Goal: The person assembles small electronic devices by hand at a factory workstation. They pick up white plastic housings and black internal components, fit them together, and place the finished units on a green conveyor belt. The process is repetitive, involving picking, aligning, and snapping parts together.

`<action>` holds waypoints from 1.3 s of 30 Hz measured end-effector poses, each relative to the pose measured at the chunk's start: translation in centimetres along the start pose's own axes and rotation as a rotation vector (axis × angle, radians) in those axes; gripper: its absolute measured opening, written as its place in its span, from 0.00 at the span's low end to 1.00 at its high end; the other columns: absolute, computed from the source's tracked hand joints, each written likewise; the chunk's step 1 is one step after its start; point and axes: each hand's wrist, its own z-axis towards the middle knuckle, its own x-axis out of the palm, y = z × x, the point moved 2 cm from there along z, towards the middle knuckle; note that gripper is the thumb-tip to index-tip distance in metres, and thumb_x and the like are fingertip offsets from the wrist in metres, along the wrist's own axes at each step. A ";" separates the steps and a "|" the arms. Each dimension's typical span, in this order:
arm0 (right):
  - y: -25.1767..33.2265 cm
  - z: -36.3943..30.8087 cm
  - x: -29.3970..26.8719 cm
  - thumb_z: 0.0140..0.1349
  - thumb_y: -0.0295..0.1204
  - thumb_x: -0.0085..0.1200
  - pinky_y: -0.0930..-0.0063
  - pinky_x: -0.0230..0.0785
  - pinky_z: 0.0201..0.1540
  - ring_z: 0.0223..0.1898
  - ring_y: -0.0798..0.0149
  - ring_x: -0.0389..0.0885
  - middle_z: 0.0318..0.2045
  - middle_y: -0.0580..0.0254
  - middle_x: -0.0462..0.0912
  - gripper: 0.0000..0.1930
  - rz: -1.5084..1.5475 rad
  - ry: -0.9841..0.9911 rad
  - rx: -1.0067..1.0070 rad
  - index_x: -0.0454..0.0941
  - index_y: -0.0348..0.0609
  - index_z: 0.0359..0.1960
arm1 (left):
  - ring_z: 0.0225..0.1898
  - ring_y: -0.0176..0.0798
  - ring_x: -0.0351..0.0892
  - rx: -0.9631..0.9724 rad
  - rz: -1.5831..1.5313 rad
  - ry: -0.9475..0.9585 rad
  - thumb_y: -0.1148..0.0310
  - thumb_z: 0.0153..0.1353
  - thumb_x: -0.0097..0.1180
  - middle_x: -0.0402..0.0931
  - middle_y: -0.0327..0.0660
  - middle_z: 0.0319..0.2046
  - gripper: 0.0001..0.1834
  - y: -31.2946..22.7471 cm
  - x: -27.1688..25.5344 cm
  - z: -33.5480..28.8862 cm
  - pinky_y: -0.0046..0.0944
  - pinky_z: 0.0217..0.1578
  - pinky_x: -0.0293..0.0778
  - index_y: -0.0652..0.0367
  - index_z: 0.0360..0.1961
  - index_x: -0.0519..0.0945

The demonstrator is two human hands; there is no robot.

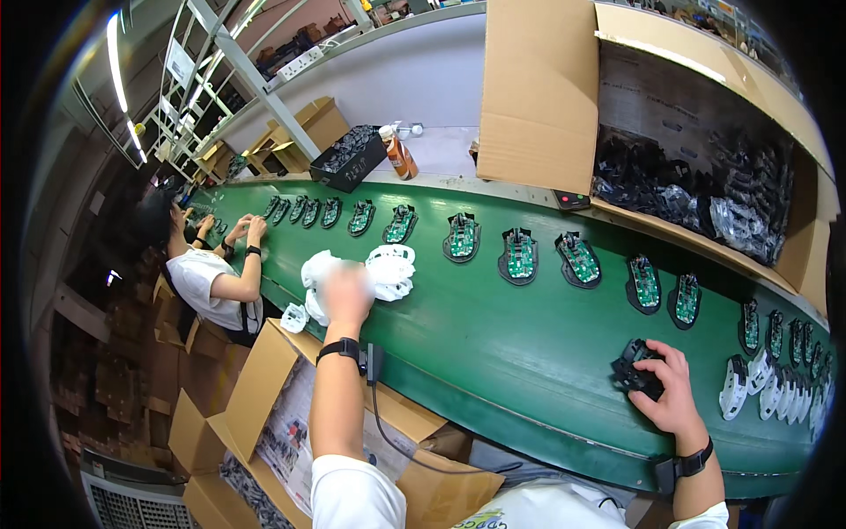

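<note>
My left hand [346, 298] reaches over a pile of white plastic shells [390, 271] on the green conveyor belt [476, 344]. Its fingers are blurred, so I cannot make out whether they grip a shell. At the right, my right hand [668, 381] has its thumb and fingers around a black plastic part [633, 367], low over the belt's near half. Along the far side runs a row of computer mouse bases with green circuit boards, among them one base [646, 284] just beyond my right hand.
A large open carton [538, 97] of black parts stands beyond the belt, near a black bin [348, 159] and an orange-white bottle [398, 153]. White shells [733, 388] line the far right. An open carton [264, 388] sits below left; a co-worker [211, 273] works farther left.
</note>
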 end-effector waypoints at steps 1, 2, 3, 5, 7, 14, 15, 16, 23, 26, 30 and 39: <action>0.0 0.0 0.0 0.42 0.32 0.72 0.50 0.59 0.68 0.63 0.42 0.70 0.63 0.48 0.74 0.26 0.000 0.001 0.003 0.84 0.47 0.47 | 0.68 0.51 0.68 -0.010 0.028 0.036 0.67 0.49 0.70 0.76 0.44 0.61 0.40 0.0 -0.3 0.1 0.56 0.67 0.64 0.49 0.68 0.72; -0.1 0.0 0.0 0.42 0.32 0.72 0.50 0.60 0.68 0.63 0.42 0.70 0.63 0.48 0.74 0.26 0.001 0.001 0.008 0.84 0.47 0.47 | 0.70 0.51 0.66 -0.017 0.056 0.072 0.66 0.49 0.71 0.74 0.45 0.63 0.45 -0.7 -1.5 0.1 0.58 0.70 0.61 0.50 0.71 0.69; 0.0 0.0 0.1 0.42 0.32 0.72 0.50 0.60 0.67 0.63 0.42 0.70 0.63 0.48 0.74 0.26 -0.003 -0.002 0.009 0.84 0.46 0.47 | 0.75 0.57 0.58 -0.042 -0.006 0.145 0.64 0.48 0.72 0.66 0.53 0.70 0.55 -1.4 -2.6 0.0 0.62 0.74 0.52 0.56 0.77 0.57; 0.2 0.1 0.3 0.43 0.33 0.72 0.49 0.61 0.67 0.63 0.41 0.70 0.64 0.47 0.74 0.26 -0.004 -0.006 0.000 0.84 0.46 0.48 | 0.75 0.60 0.56 -0.022 0.012 0.101 0.63 0.48 0.72 0.63 0.57 0.71 0.56 -1.5 -4.1 -1.6 0.63 0.74 0.51 0.58 0.78 0.55; 0.1 -0.2 0.6 0.43 0.33 0.72 0.48 0.61 0.67 0.63 0.40 0.70 0.64 0.46 0.73 0.26 -0.002 -0.016 0.008 0.84 0.46 0.48 | 0.74 0.67 0.55 0.068 -0.030 0.066 0.61 0.50 0.71 0.59 0.63 0.72 0.54 -1.6 -5.4 -4.0 0.62 0.74 0.51 0.61 0.76 0.57; 1.1 0.0 1.3 0.45 0.35 0.73 0.47 0.61 0.67 0.64 0.38 0.70 0.65 0.43 0.72 0.26 0.019 0.032 -0.014 0.83 0.44 0.49 | 0.44 0.50 0.86 -0.453 -0.644 -0.242 0.73 0.61 0.63 0.85 0.53 0.39 0.12 9.2 -6.7 -20.3 0.44 0.49 0.80 0.68 0.44 0.85; 1.3 0.1 1.3 0.45 0.37 0.74 0.47 0.61 0.66 0.64 0.39 0.70 0.64 0.43 0.72 0.26 0.011 0.035 -0.015 0.84 0.44 0.48 | 0.42 0.49 0.87 -0.680 -0.655 -0.163 0.72 0.62 0.62 0.86 0.52 0.37 0.11 11.3 -6.0 -22.9 0.43 0.48 0.80 0.68 0.43 0.85; 1.3 0.1 1.3 0.45 0.37 0.74 0.47 0.62 0.66 0.64 0.39 0.70 0.64 0.43 0.73 0.26 0.010 0.029 -0.011 0.84 0.45 0.47 | 0.45 0.51 0.85 -0.773 -0.597 -0.076 0.69 0.64 0.62 0.84 0.54 0.41 0.14 12.8 -5.4 -25.2 0.45 0.51 0.79 0.70 0.46 0.84; 1.2 0.7 1.7 0.43 0.38 0.76 0.48 0.63 0.65 0.62 0.41 0.72 0.62 0.45 0.74 0.25 0.019 0.019 0.009 0.85 0.45 0.45 | 0.65 0.67 0.66 -0.795 0.386 -0.210 0.42 0.64 0.60 0.70 0.72 0.61 0.43 20.5 1.6 -36.4 0.58 0.66 0.61 0.76 0.60 0.74; 1.1 0.3 1.5 0.42 0.38 0.76 0.49 0.64 0.64 0.61 0.41 0.72 0.62 0.47 0.75 0.25 0.007 -0.001 0.029 0.85 0.45 0.44 | 0.66 0.71 0.67 -0.926 0.214 0.176 0.37 0.62 0.59 0.70 0.76 0.59 0.48 23.0 1.1 -33.4 0.59 0.66 0.61 0.78 0.62 0.74; 1.0 0.8 1.8 0.42 0.39 0.76 0.50 0.64 0.64 0.61 0.42 0.73 0.60 0.48 0.76 0.25 0.036 -0.013 0.028 0.85 0.45 0.43 | 0.58 0.69 0.77 -1.062 -0.104 0.141 0.34 0.62 0.59 0.79 0.70 0.54 0.47 30.8 3.0 -32.8 0.59 0.61 0.68 0.75 0.58 0.79; 0.7 0.4 2.1 0.41 0.41 0.77 0.51 0.66 0.62 0.59 0.44 0.74 0.58 0.48 0.77 0.25 0.034 -0.050 0.063 0.86 0.45 0.41 | 0.60 0.68 0.76 -1.014 0.138 0.254 0.31 0.55 0.57 0.79 0.66 0.56 0.51 31.1 1.4 -28.6 0.57 0.64 0.68 0.73 0.59 0.78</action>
